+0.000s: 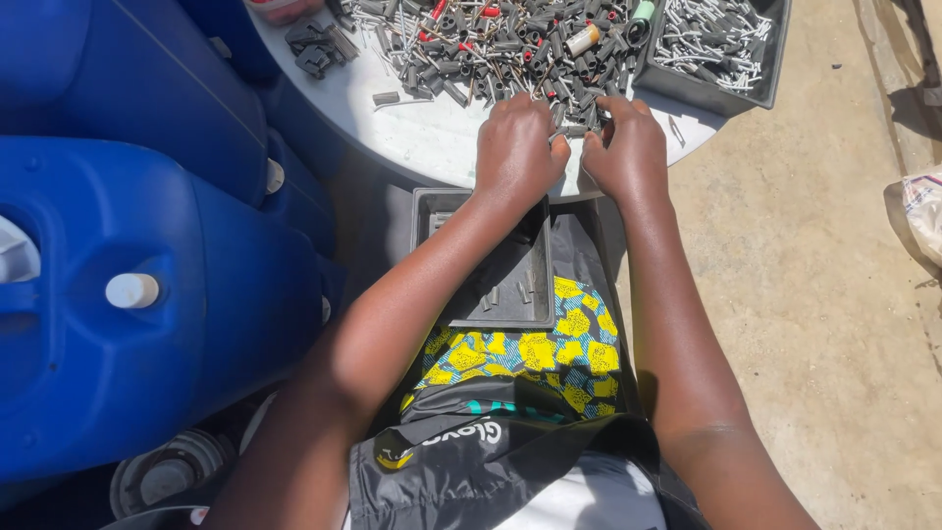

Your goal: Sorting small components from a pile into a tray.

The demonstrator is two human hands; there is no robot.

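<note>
1. The round white bench point(432, 142) curves toward the person, and its near edge passes just under both wrists. A bare strip of its top lies between that edge and the parts.
2. Blue drums point(147, 324) crowd the left side right up to the bench rim, so there is little free room there. On the right, bare concrete floor point(824, 294) lies open.
3. A dark tray point(500, 265) sits on the person's lap just below the bench edge, under the left forearm. It holds a few small grey pieces and is otherwise mostly bare.
4. A second dark tray point(716, 49), full of pale metal pieces, sits at the bench's far right, partly overhanging the rim.
5. The pile of grey connectors point(510, 49) spreads across the middle of the bench, and its near fringe reaches both hands.
6. The left hand point(515, 147) lies knuckles up at the pile's edge, fingers curled down among the pieces. The fingertips are hidden, so I cannot tell whether it is pinching one.
7. The right hand point(628, 147), just beside the left and nearly touching it, is also bent over the fringe with its fingers tucked under. Its grip cannot be told either.
</note>
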